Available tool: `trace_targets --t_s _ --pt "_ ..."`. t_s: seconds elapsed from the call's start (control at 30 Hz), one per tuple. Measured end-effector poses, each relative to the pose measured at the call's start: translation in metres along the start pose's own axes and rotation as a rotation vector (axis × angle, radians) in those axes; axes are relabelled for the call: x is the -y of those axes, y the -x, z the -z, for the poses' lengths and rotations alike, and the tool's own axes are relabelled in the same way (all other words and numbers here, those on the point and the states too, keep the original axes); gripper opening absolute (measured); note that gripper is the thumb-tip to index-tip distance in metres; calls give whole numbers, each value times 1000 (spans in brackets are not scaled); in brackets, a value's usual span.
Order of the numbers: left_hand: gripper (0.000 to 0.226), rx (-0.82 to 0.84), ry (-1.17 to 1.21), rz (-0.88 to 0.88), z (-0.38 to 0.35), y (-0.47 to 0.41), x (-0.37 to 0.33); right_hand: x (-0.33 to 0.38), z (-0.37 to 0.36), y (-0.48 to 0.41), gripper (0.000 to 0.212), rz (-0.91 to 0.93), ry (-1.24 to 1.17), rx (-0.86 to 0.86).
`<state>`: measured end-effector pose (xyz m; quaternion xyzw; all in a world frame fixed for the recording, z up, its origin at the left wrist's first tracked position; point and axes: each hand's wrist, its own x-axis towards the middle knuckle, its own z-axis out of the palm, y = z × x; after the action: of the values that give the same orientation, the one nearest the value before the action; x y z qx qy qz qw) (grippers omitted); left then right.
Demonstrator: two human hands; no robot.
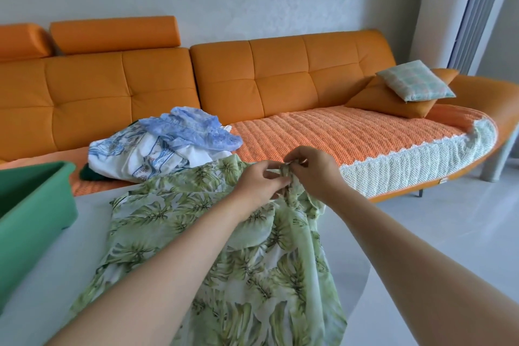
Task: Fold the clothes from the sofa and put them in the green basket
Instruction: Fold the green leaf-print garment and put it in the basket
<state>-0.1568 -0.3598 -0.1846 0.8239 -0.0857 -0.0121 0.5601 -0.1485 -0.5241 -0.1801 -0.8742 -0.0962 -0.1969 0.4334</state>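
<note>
A green leaf-print garment [174, 222] lies spread over the white table [92, 199] in front of me. My left hand [259, 181] and my right hand [311, 170] meet at its far end, and both pinch a bunched-up part of the fabric between fingers and thumb. The green basket [33, 211] stands on the table at the left, only partly in view. On the orange sofa [280, 78] behind it lies a pile of clothes [157, 149], blue and white prints with something dark green underneath.
Two cushions, one orange [387, 98] and one pale checked [415, 80], lean at the sofa's right end. An orange quilted cover with a white lace edge [365, 137] lies on the seat. Pale floor [449, 233] opens to the right of the table.
</note>
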Motion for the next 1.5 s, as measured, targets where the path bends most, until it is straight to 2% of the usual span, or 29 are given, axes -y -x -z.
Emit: trace_targets --t_s 0.07,0.13,0.23,0.3,0.37,0.43,0.5,0.63,0.7,0.8,0.87,0.93,0.97,1.0,1.1,1.13,1.2,1.27,1.33,1.37,1.43,1.5 --pt "19 -87 -34 -4 18 3 -2 8 -5 0 23 24 -67 -5" --pt "22 -222 -103 31 39 5 -1 14 -12 1 40 47 -62 46" --pt "26 -462 -54 183 78 10 10 20 -29 9 56 100 140 200" --pt "23 -580 -88 262 104 17 22 23 -44 14 64 118 292 361" --pt "12 -571 -182 261 125 29 34 29 -60 18 71 100 388 501" --pt "16 -457 -322 220 143 42 47 37 -78 24 76 111 451 594" --pt "11 -391 -503 199 159 51 66 46 -94 31 78 134 508 671" --pt "12 -533 -742 219 190 71 94 56 -117 38 82 189 565 757" --pt "9 -536 -757 141 204 81 107 60 -124 38 83 198 579 759" --pt "6 -388 -599 47 217 90 114 63 -132 33 75 206 578 670" --pt "12 -430 -493 68 224 88 110 66 -135 31 69 203 544 622" --pt "14 -522 -504 110 230 87 106 66 -137 31 67 234 471 585" --pt "19 -512 -581 127 234 88 107 66 -136 31 68 245 438 576" --pt "25 -432 -667 148 237 90 108 66 -136 31 69 245 413 590" --pt "50 -85 -705 207 241 98 109 67 -134 31 77 267 452 774" --pt "57 -25 -661 208 242 100 108 67 -133 31 79 277 482 828" --pt "62 -40 -595 148 243 100 105 67 -131 31 83 279 493 857" --pt "60 -127 -542 63 244 100 97 68 -128 30 87 276 448 823" --pt "60 -134 -493 22 247 104 85 69 -124 29 88 292 418 793" --pt "58 -82 -463 33 250 108 79 69 -123 27 87 297 409 792" --pt "48 136 -417 125 255 119 73 69 -122 24 74 249 343 831" --pt "26 390 -422 305 257 132 69 70 -120 23 46 96 186 931"
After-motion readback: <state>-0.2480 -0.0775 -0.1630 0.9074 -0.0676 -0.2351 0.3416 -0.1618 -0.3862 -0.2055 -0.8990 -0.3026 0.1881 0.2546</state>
